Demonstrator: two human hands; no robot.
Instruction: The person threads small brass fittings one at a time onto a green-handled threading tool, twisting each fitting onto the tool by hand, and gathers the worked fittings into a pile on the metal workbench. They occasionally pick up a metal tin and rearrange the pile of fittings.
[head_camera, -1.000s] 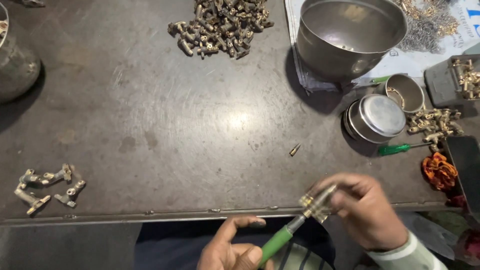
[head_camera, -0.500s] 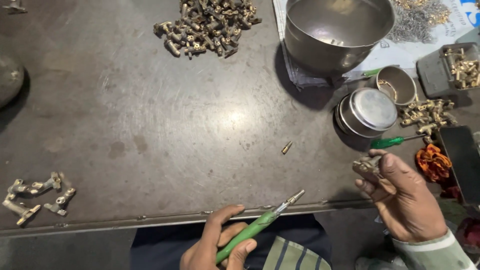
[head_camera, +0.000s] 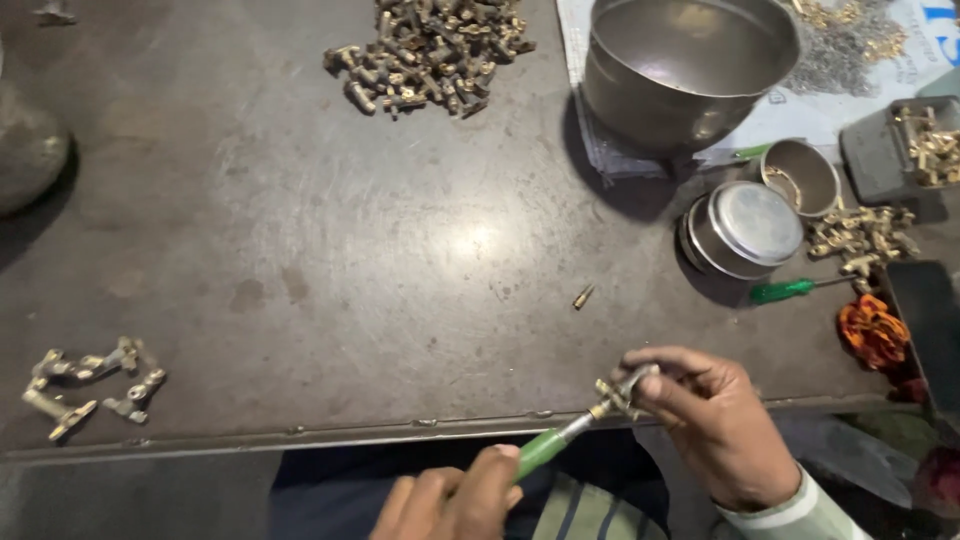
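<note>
Just past the table edge (head_camera: 300, 436), left hand (head_camera: 450, 500) grips a screwdriver (head_camera: 560, 440), right hand (head_camera: 715, 420) pinches a brass fitting (head_camera: 618, 390).

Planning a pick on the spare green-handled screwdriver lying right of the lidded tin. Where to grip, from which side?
Grip the green handle of the spare screwdriver, coming from above and the near side. It lies flat on the table, handle end pointing left, with bare table in front. The thin shaft runs right into a heap of brass fittings, and the lidded tin sits close behind, so those sides look crowded.
</note>
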